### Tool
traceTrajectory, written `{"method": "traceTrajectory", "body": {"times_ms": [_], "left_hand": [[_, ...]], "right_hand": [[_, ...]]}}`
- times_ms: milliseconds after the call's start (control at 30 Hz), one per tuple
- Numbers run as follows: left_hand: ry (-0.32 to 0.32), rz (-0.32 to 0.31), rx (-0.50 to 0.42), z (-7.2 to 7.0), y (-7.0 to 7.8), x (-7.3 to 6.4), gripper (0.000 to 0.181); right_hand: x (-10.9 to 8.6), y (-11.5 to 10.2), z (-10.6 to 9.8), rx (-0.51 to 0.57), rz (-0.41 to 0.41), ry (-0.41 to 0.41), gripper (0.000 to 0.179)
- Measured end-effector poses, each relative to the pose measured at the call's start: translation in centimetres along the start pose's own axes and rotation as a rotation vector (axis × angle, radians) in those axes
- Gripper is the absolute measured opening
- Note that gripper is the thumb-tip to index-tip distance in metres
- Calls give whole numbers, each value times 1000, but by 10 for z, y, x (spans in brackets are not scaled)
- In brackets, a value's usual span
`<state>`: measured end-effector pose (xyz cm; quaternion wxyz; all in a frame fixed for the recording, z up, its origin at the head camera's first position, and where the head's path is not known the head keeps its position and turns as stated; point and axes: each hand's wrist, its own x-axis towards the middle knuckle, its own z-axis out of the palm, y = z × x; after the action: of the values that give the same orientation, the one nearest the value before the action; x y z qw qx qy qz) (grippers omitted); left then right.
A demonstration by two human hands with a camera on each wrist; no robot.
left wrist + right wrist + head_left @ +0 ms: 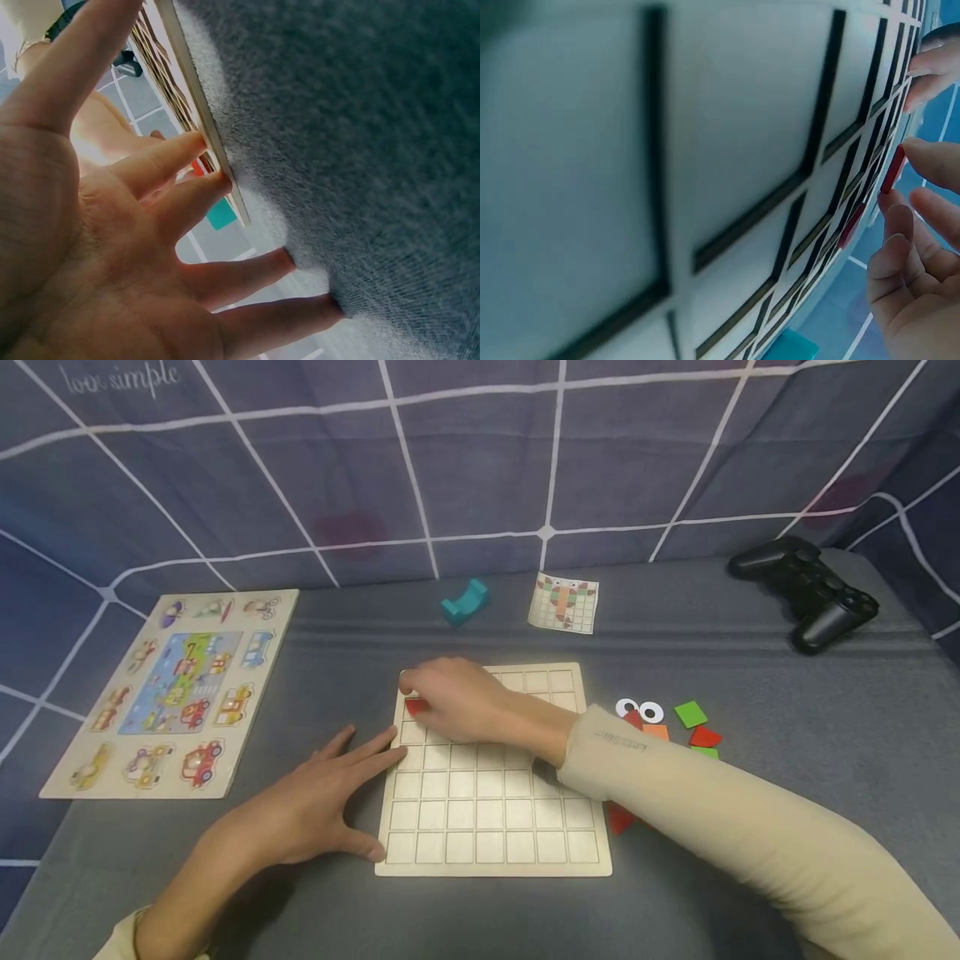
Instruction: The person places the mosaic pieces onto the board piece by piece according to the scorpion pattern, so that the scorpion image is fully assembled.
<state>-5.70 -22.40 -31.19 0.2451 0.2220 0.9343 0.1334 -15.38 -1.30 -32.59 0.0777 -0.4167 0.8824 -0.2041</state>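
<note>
A pale wooden grid board [491, 814] lies on the grey cloth. My right hand [461, 697] is over its upper left part. Between thumb and finger it pinches a small red wooden piece [893, 169], tilted close over the grid. A second red piece [851, 225] sits in the grid just beyond. In the head view the hand partly covers this corner. My left hand [311, 802] has its fingers spread, with thumb and two fingertips against the board's left edge. Its other fingertips touch the cloth in the left wrist view.
Right of the board lie red, orange and green pieces [690, 714] and two eye pieces [651, 712], partly behind the right sleeve. Behind it are a pattern card [564, 603] and a teal curved block [465, 602]. A picture puzzle [258, 693] lies left, a black game controller [806, 589] right.
</note>
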Motion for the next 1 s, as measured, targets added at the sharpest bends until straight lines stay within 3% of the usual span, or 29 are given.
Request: {"method": "traceTrajectory", "body": {"times_ms": [400,633,1000], "left_hand": [[-10,-7,-2,-1,1,0,109],[-4,-4,-2,-1,1,0,108],[-10,-8,-6,-1,1,0,109]], "right_hand": [[12,-2,4,-46,21,-42,24],[11,-1,3,-45,50,-68,5],[9,1,3,-34,42,-63,8]]}}
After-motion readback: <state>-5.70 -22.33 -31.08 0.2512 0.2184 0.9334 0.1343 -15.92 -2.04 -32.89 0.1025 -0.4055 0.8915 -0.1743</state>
